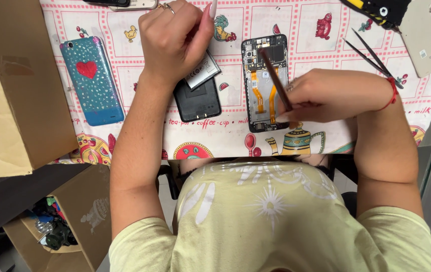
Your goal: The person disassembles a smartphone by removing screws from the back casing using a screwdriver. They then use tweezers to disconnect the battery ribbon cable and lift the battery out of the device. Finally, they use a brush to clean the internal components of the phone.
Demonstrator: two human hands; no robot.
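Table point(326, 138) edge runs just in front of my chest; the phone point(265, 83), opened with its insides showing, lies close to that edge, near end almost at it. Cardboard box point(4, 85) crowds the table's left side, tweezers point(372, 55) and a beige back cover point(429, 35) sit at far right. Bare cloth stays open between the box and my left arm, apart from a blue case point(92, 80) with a red heart. My right hand point(321, 95) is just right of the phone, fingers pressed together pinching a thin brown tool point(276, 78) that slants over the phone. My left hand point(175, 38) is curled, pinching a battery point(203, 70) above a black cover point(198, 100), left of the phone. Below the table, an open box point(82, 221) holds small dark parts I can't make out.
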